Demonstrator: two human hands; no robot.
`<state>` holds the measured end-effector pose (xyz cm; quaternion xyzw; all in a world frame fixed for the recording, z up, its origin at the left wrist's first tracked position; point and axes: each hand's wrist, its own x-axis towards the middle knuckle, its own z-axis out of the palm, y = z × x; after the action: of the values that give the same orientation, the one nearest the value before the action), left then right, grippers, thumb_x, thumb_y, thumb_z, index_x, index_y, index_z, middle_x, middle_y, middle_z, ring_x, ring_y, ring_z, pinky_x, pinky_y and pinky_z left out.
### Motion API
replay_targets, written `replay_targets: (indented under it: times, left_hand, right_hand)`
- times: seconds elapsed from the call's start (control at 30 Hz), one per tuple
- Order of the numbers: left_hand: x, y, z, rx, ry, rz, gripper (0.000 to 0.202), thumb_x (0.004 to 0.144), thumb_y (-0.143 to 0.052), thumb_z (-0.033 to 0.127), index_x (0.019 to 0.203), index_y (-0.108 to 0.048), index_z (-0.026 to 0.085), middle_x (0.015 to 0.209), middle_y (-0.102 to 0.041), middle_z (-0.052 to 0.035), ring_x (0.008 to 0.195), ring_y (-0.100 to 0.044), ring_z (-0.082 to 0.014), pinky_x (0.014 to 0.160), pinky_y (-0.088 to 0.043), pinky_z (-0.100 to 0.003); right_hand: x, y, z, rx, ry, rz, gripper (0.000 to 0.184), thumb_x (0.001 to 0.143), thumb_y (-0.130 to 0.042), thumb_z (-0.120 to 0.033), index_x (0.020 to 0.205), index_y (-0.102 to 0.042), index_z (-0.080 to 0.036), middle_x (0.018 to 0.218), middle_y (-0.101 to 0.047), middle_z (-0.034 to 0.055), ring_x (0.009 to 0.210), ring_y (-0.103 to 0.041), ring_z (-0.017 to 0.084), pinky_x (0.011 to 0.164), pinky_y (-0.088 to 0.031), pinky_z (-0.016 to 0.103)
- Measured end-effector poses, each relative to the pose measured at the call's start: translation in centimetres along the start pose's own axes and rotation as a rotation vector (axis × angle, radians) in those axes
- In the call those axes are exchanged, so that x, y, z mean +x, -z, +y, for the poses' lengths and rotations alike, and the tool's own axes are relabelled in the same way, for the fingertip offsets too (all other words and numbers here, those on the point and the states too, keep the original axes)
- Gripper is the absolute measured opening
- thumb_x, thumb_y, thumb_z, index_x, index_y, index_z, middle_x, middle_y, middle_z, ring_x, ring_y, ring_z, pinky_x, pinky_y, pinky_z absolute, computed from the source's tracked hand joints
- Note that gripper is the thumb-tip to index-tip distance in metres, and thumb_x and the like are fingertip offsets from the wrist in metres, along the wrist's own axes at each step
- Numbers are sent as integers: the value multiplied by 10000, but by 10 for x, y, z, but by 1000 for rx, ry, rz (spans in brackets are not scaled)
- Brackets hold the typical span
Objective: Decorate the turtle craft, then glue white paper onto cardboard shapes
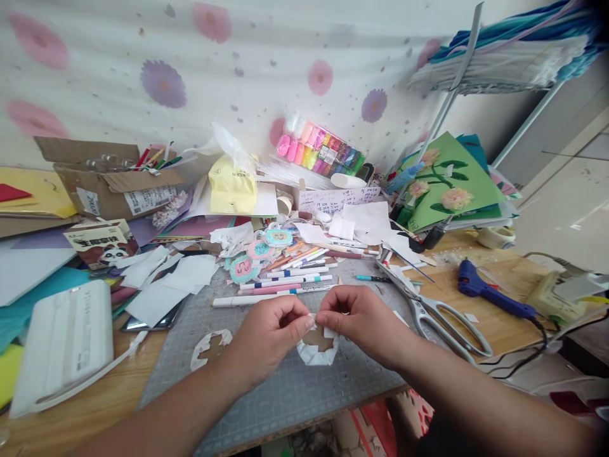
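My left hand [269, 333] and my right hand [359, 320] meet over the grey cutting mat [285, 387]. Both pinch the top of a white paper cutout [318, 348] shaped like a ring, with a brown piece showing in its middle. The fingers of each hand are closed on its upper edge, thumbs nearly touching. A second white paper ring [209, 346] lies on the mat to the left of my left hand. Just beyond my hands lies a row of marker pens [285, 279].
Large scissors [431, 311] lie right of my right hand, and a blue glue gun [490, 292] further right. A white box [66, 339] sits at the left. Paper scraps, round decorated pieces [257, 254], a cardboard box [107, 178], clay packs [318, 149] and a green flower card [445, 181] crowd the back.
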<state>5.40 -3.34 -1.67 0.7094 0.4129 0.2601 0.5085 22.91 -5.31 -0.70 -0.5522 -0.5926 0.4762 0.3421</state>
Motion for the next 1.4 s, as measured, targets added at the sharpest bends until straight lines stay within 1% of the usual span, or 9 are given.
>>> replay_targets:
  times: [0.13, 0.4, 0.6, 0.73, 0.9, 1.0, 1.1, 1.2, 1.4]
  left_hand:
    - [0, -2, 2, 11, 7, 34, 200, 794, -518, 322, 669, -508, 167, 610, -438, 47, 568, -371, -98, 518, -291, -215]
    - [1, -2, 3, 45, -4, 89, 184, 784, -522, 278, 639, -497, 168, 602, -446, 44, 577, -389, -102, 529, -303, -212]
    - [2, -2, -1, -261, 56, 56, 341, 849, -453, 440, 731, -595, 153, 666, -567, 2, 611, -489, -121, 572, -400, -231]
    - [6, 2, -6, -402, 82, 72, 360, 850, -448, 465, 822, -614, 147, 695, -616, -26, 630, -554, -141, 603, -458, -263]
    - [9, 13, -2, -215, -24, 197, 327, 844, -466, 439, 821, -610, 146, 710, -597, -30, 677, -557, -147, 639, -463, -271]
    - [-2, 13, 13, 42, -82, 195, 302, 759, -601, 406, 952, -616, 174, 886, -628, -56, 806, -575, -192, 739, -468, -330]
    - [-23, -1, 26, 386, -145, 204, 631, 611, -746, 358, 1189, -524, 240, 1185, -557, -79, 964, -557, -243, 875, -435, -409]
    - [-44, -27, 24, 502, -175, 288, 843, 551, -787, 297, 1304, -412, 255, 1332, -449, -95, 1141, -466, -287, 985, -370, -447]
    - [-74, -65, -1, 417, -204, 473, 666, 592, -706, 124, 1206, -473, 236, 1152, -550, -69, 1089, -497, -245, 953, -402, -405]
  right_hand:
    - [-1, 0, 2, 91, 11, -26, 142, 683, -627, -286, 632, -568, -167, 565, -502, -37, 523, -408, 92, 493, -311, 232]
    - [-1, -3, 3, 272, -60, -69, 90, 685, -594, -241, 657, -575, -158, 569, -513, -37, 516, -464, 90, 495, -391, 231]
    - [1, -2, 7, 304, -36, -36, 138, 693, -631, -278, 663, -570, -157, 580, -533, -39, 510, -473, 80, 483, -384, 214]
    - [-2, 0, 7, 367, -52, 0, 214, 685, -665, -344, 668, -563, -157, 596, -554, -31, 528, -492, 87, 496, -398, 221]
    - [-9, 5, 11, 398, -63, 107, 236, 685, -673, -375, 707, -564, -167, 610, -540, -43, 521, -465, 76, 486, -384, 211]
    - [-14, 8, 13, 428, -60, 130, 242, 689, -670, -384, 713, -561, -169, 596, -532, -49, 499, -452, 71, 483, -386, 215]
    - [-20, 5, 14, 473, -56, 138, 251, 673, -677, -389, 700, -558, -170, 603, -547, -42, 516, -477, 82, 501, -417, 229]
    - [-29, -3, 15, 509, -52, 140, 257, 653, -693, -385, 708, -548, -181, 604, -542, -49, 529, -491, 95, 501, -436, 239]
    - [-54, -24, 25, 593, -48, 97, 285, 668, -706, -373, 761, -492, -209, 624, -515, -70, 525, -484, 96, 476, -430, 231]
